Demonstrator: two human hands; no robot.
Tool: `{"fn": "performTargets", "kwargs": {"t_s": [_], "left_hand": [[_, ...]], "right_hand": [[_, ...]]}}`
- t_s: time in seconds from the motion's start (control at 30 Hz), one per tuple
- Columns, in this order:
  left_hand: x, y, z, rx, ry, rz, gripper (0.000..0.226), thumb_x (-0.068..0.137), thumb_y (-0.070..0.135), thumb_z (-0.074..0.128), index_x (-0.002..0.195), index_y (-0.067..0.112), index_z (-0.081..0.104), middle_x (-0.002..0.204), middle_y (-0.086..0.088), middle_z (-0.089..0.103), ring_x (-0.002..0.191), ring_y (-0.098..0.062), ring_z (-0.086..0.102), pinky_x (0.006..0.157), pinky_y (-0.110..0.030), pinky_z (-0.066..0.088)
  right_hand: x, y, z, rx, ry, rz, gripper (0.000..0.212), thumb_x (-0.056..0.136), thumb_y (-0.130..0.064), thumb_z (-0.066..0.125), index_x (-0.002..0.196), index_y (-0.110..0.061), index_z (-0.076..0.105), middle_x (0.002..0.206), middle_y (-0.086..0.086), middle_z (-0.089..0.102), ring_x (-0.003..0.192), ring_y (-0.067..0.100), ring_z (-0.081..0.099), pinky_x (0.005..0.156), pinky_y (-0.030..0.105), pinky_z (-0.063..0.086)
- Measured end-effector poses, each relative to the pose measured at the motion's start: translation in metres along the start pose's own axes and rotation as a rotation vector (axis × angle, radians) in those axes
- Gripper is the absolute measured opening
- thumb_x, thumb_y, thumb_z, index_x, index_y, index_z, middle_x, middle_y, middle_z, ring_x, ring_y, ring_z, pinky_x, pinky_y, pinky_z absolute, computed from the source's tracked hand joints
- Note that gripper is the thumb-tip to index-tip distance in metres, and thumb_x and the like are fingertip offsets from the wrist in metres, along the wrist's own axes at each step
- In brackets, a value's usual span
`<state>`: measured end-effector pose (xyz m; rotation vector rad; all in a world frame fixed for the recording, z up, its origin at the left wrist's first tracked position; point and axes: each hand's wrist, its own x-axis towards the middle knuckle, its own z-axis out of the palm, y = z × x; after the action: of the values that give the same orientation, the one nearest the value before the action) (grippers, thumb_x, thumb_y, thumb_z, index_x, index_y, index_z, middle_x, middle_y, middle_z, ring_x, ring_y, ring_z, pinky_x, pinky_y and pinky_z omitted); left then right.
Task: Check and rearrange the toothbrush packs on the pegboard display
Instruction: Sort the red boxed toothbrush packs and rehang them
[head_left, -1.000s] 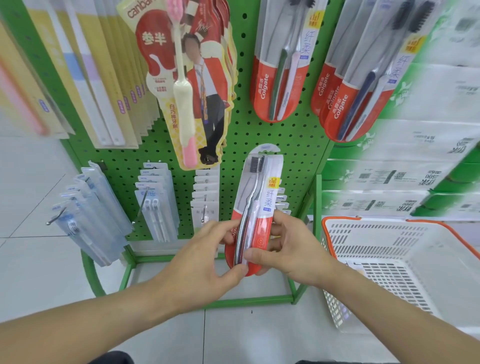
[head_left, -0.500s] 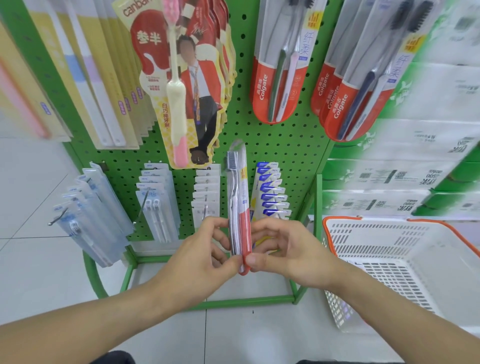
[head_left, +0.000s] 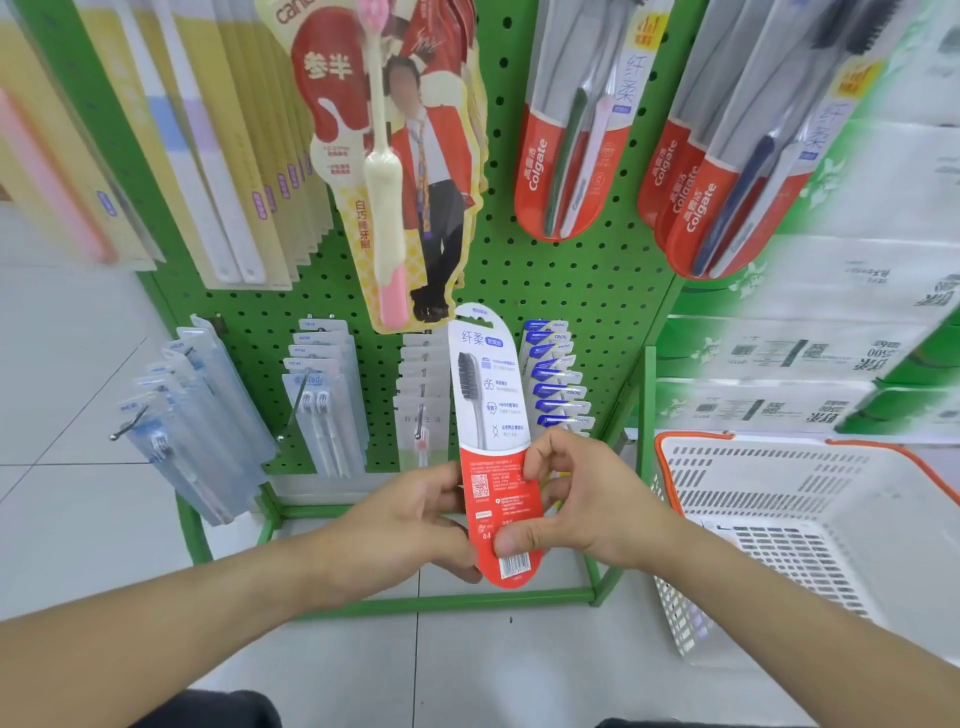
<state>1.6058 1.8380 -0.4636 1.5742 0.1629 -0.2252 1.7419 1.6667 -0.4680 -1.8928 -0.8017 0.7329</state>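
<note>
Toothbrush pack (head_left: 491, 410), upright with its printed back showing, is pinched at its red lower half between left grip (head_left: 415, 525) at nine o'clock and right grip (head_left: 576, 499) at three o'clock.

Toothbrush pack held back-side out before the green pegboard

Both hands gripped a toothbrush pack (head_left: 493, 441) upright in front of the pegboard (head_left: 561, 291), its printed back with barcode facing the camera: the left hand (head_left: 410, 525) pinched its left edge, the right hand (head_left: 582, 499) its right edge, thumb on the red lower part. Above the pack hung red Colgate packs (head_left: 566, 156); right of it stood a white basket (head_left: 810, 525) with an orange rim.
</note>
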Motion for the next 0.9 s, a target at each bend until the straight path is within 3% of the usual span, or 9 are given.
{"fn": "performTargets", "kwargs": {"t_s": [0.1, 0.2, 0.3, 0.5, 0.63, 0.73, 0.83, 0.9], "left_hand": [[0.000, 0.001, 0.002, 0.040, 0.073, 0.019, 0.043, 0.084, 0.011, 0.076, 0.124, 0.017, 0.062, 0.114, -0.008, 0.073, 0.099, -0.029, 0.073, 0.082, -0.047, 0.062], [0.003, -0.003, 0.002, 0.122, 0.256, 0.075, 0.049, 0.086, 0.005, 0.076, 0.129, 0.019, 0.054, 0.110, -0.005, 0.073, 0.085, -0.029, 0.075, 0.061, -0.040, 0.062], [0.007, -0.007, 0.000, 0.123, 0.315, 0.083, 0.055, 0.086, 0.004, 0.075, 0.131, 0.019, 0.049, 0.111, -0.004, 0.072, 0.079, -0.028, 0.076, 0.056, -0.034, 0.060], [0.007, -0.009, -0.008, 0.233, 0.198, 0.027, 0.061, 0.086, 0.007, 0.077, 0.135, 0.026, 0.045, 0.118, -0.006, 0.067, 0.093, -0.024, 0.074, 0.060, -0.040, 0.062], [0.005, -0.006, -0.019, 0.318, 0.063, -0.009, 0.064, 0.082, 0.005, 0.081, 0.130, 0.033, 0.050, 0.116, -0.001, 0.072, 0.104, -0.022, 0.071, 0.079, -0.057, 0.060], [0.002, -0.006, -0.020, 0.337, -0.026, -0.017, 0.060, 0.085, 0.008, 0.079, 0.130, 0.035, 0.051, 0.117, -0.001, 0.072, 0.104, -0.023, 0.072, 0.080, -0.058, 0.060], [0.003, -0.005, -0.022, 0.366, 0.011, -0.018, 0.049, 0.087, 0.011, 0.077, 0.124, 0.035, 0.054, 0.111, 0.000, 0.075, 0.098, -0.020, 0.073, 0.078, -0.054, 0.061], [0.004, -0.004, -0.024, 0.355, 0.056, -0.031, 0.047, 0.085, 0.008, 0.079, 0.116, 0.035, 0.057, 0.108, 0.006, 0.076, 0.097, -0.015, 0.074, 0.081, -0.050, 0.061]], "right_hand": [[0.004, 0.001, 0.004, -0.003, 0.047, -0.007, 0.068, 0.035, -0.036, 0.103, 0.079, -0.029, 0.052, 0.090, 0.010, 0.073, 0.070, 0.023, 0.065, 0.066, 0.050, 0.058], [0.007, 0.001, 0.006, 0.002, 0.100, -0.046, 0.068, 0.042, -0.019, 0.104, 0.079, -0.016, 0.047, 0.073, 0.000, 0.071, 0.066, 0.016, 0.062, 0.057, 0.034, 0.053], [0.008, -0.001, 0.008, 0.014, 0.131, -0.070, 0.069, 0.044, -0.010, 0.103, 0.078, -0.014, 0.043, 0.064, -0.010, 0.065, 0.061, 0.013, 0.058, 0.051, 0.024, 0.047], [0.002, -0.009, 0.011, 0.010, 0.122, -0.016, 0.072, 0.047, -0.006, 0.101, 0.089, -0.014, 0.043, 0.073, 0.002, 0.072, 0.054, 0.010, 0.065, 0.048, 0.024, 0.052], [0.005, -0.009, 0.011, 0.033, 0.197, -0.008, 0.082, 0.045, -0.012, 0.102, 0.103, -0.023, 0.046, 0.081, 0.003, 0.071, 0.060, 0.020, 0.070, 0.054, 0.039, 0.060], [0.007, -0.009, 0.010, 0.057, 0.166, -0.008, 0.086, 0.047, -0.010, 0.101, 0.111, -0.030, 0.048, 0.077, 0.001, 0.070, 0.064, 0.029, 0.073, 0.056, 0.049, 0.061], [0.006, -0.010, 0.011, 0.063, 0.117, -0.022, 0.077, 0.054, -0.005, 0.098, 0.112, -0.030, 0.053, 0.074, -0.003, 0.071, 0.061, 0.027, 0.072, 0.053, 0.044, 0.061], [0.006, -0.011, 0.012, 0.052, 0.073, -0.052, 0.068, 0.060, -0.007, 0.096, 0.113, -0.028, 0.059, 0.083, 0.000, 0.075, 0.063, 0.028, 0.073, 0.053, 0.043, 0.061]]}}
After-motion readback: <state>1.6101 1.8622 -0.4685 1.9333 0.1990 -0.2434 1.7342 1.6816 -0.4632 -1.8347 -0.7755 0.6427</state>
